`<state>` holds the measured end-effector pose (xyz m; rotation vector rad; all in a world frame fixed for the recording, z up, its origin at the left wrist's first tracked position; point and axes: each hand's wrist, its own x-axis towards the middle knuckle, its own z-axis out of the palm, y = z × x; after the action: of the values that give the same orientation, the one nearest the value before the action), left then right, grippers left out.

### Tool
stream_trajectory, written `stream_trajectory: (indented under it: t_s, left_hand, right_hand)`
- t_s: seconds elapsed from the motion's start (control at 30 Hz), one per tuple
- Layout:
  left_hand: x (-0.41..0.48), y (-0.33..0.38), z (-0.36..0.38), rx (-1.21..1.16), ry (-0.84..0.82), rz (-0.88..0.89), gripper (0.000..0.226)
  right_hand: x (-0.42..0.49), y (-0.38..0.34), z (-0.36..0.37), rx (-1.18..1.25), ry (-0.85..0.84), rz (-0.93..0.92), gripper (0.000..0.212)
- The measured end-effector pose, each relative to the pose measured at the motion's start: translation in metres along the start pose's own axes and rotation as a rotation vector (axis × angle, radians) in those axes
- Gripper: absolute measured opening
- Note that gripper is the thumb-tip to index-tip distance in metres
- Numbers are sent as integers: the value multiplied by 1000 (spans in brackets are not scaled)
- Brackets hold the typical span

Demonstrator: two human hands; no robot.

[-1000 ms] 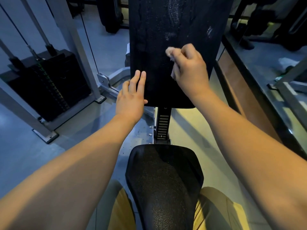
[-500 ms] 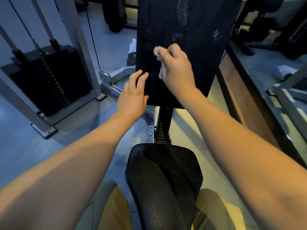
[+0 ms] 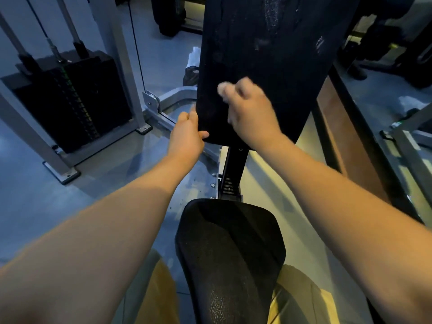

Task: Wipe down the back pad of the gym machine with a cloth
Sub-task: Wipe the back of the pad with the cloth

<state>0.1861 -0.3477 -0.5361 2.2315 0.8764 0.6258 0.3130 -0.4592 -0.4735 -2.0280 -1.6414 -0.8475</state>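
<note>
Right hand (image 3: pixel 250 113): bunched around small pale cloth (image 3: pixel 223 88), pressed low-left on tall black textured back pad (image 3: pixel 268 54).
Left hand (image 3: pixel 187 134): pinching pad's lower-left edge.
Unwiped length: upward.

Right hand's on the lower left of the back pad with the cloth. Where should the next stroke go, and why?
Probably sweep the cloth up and rightward. The right hand presses it low on the back pad, while pale smudges remain higher and to the right. The left hand has a grip on the pad's lower left edge, steadying it.

gym, weight stack (image 3: pixel 70 101), padded seat (image 3: pixel 230 253)
</note>
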Motion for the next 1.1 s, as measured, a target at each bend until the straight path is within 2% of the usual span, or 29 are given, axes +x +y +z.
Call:
stream_trajectory:
  t_s: [0.1,0.13,0.2,0.27,0.33,0.4,0.5,0.57,0.7,0.73,0.8,0.9,0.97,1.1]
  left_hand:
    - [0,0,-1,-16,2,8,73]
    - [1,0,-2,-33,0,5,73]
    - [2,-2,-3,-51,-9,3,74]
    - [1,-3,-2,-49,-10,-8,77]
    - [0,-3,-3,-49,-4,-12,77]
    - [1,-3,-2,-49,1,-4,75]
    - [4,-6,-1,-49,5,12,73]
    - [3,-6,-1,-28,9,3,73]
    - [2,-6,1,-41,7,-19,75]
    - [1,-6,0,-34,10,-25,75]
    - [1,-5,-2,-20,10,-15,73]
    - [3,-7,-2,11,22,30,69]
    - [3,-7,-2,31,25,32,66]
    - [3,-3,-4,52,12,8,62]
  right_hand:
    - [-31,-6,11,-59,-221,-204,51]
    - [-21,0,6,-59,-224,-207,51]
    - [10,10,-10,-65,-139,-113,43]
    - [39,19,-22,-89,31,27,30]
    - [40,15,-15,-41,82,86,29]
    - [14,2,2,32,-4,-6,36]
    - [-30,-6,22,27,-303,-246,36]
    - [-16,6,14,2,-304,-313,32]
    - [32,23,-14,14,16,-39,32]
    - [31,20,-13,37,52,1,32]
    - [13,7,-4,109,5,-9,34]
    - [-18,0,11,126,-230,-121,37]
    - [-18,1,8,74,-325,-146,34]
    - [-15,-3,-4,-45,-186,-44,26]
